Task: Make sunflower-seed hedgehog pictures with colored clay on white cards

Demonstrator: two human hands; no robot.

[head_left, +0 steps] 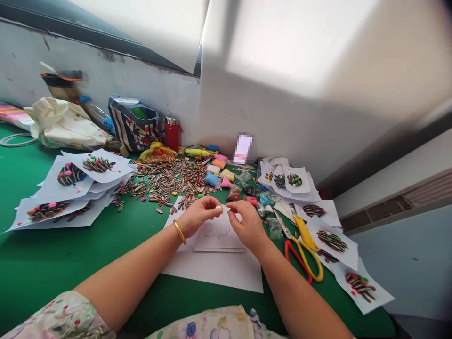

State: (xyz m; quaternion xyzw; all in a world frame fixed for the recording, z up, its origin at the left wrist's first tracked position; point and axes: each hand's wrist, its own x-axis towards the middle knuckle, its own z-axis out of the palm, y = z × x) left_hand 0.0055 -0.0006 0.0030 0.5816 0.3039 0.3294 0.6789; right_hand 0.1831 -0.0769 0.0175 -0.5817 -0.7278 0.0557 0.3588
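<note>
My left hand (198,215), with a gold bangle on its wrist, pinches a small white lump of clay (219,209) between thumb and fingertips. Close beside it, my right hand (248,225) has its thumb and forefinger drawn together; whatever they hold is too small to make out. Beneath both hands lies a small sheet with a hedgehog drawing (217,230), on top of a larger white paper (226,270). Sunflower seeds (176,176) are heaped beyond my left hand. Past my right hand sit soft clay blocks, among them a blue one (212,179) and a yellow one (227,174).
Red-and-yellow scissors (300,254) and a yellow cutter (305,232) lie at right. Finished seed hedgehogs on paper pile up at left (67,197) and right (332,241). A red flask (172,135), a striped bag (136,125) and a phone (243,149) stand along the wall.
</note>
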